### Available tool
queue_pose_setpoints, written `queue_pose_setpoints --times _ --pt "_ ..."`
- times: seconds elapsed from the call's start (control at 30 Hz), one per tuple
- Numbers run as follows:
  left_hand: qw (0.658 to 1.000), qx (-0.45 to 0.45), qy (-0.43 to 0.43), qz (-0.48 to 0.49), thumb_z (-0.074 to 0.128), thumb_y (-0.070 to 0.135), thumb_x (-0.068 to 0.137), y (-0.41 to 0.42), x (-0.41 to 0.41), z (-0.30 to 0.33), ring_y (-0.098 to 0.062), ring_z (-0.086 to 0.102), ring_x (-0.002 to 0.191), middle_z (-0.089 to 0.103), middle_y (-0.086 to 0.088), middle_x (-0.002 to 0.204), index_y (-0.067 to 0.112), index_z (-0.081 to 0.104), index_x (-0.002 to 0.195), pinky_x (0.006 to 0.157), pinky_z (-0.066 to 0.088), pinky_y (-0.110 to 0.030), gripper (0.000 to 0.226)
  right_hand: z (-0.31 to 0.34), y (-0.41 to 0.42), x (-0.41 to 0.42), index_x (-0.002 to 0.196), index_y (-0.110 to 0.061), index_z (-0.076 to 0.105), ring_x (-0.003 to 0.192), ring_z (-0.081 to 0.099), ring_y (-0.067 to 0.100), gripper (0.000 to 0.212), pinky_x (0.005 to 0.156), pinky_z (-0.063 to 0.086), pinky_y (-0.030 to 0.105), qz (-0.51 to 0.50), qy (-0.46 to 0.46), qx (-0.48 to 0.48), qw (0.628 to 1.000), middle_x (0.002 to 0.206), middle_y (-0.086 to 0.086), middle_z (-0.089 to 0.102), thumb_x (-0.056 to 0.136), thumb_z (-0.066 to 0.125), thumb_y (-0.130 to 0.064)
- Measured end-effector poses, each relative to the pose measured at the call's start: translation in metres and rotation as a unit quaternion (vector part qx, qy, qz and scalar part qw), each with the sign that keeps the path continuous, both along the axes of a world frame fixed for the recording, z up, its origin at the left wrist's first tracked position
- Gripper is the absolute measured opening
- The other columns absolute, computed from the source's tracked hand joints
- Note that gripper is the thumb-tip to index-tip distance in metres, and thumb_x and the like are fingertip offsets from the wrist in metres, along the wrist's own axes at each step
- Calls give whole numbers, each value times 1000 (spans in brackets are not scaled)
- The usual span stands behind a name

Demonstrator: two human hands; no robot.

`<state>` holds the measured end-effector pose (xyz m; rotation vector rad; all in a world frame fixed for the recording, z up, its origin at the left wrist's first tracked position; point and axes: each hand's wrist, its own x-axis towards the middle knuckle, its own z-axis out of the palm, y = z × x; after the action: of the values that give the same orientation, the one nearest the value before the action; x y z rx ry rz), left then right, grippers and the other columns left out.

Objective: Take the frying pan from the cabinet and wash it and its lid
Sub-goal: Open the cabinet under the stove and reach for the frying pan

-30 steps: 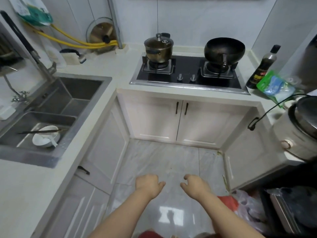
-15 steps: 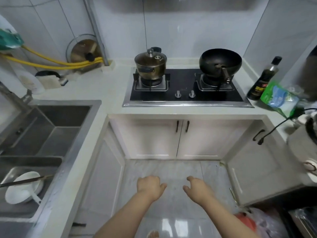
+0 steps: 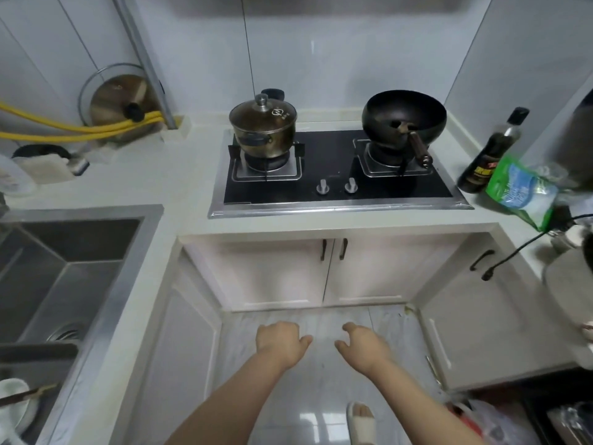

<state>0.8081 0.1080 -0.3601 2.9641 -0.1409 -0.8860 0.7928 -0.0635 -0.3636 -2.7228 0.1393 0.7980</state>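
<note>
The cabinet under the stove has two white doors [image 3: 378, 271], both closed, with two black handles [image 3: 333, 249] side by side at the top middle. No frying pan from inside it shows. My left hand [image 3: 280, 343] and my right hand [image 3: 364, 346] hang in front of me over the floor, below the doors, fingers loosely curled and holding nothing. A glass lid [image 3: 118, 97] with a black knob leans against the back wall at the left. The steel sink [image 3: 96, 261] lies at the left.
On the black gas stove [image 3: 337, 187] stand a lidded steel pot [image 3: 263, 130] and a black wok [image 3: 404, 115]. A dark sauce bottle [image 3: 491, 152] and a green bag [image 3: 519, 191] sit at the right. Yellow hoses [image 3: 80, 128] run along the left wall. A white bowl [image 3: 12, 409] lies in the sink.
My view has moved forward and turned right, so the stove and cabinet doors are closer and more centred. Both hands stay low in front of me, holding nothing.
</note>
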Motion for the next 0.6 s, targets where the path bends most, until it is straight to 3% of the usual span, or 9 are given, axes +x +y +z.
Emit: queue_pose_setpoints --times 0.33,0.6 --pt "997 -11 10 71 28 55 96 -70 71 -13 -22 57 116 62 -3 126 18 58 125 101 36 -37 55 -8 -63 94 133 -15 44 125 49 25 47 101 38 35 69 0 2 998 135 6 54 93 41 -40" --pt "984 -64 -28 163 32 53 96 -100 133 -39 -21 53 125 56 -3 135 21 48 135 104 36 -34 53 -40 -100 168 132 -16 45 120 53 23 46 98 44 34 86 4 37 996 130 6 58 93 43 -41"
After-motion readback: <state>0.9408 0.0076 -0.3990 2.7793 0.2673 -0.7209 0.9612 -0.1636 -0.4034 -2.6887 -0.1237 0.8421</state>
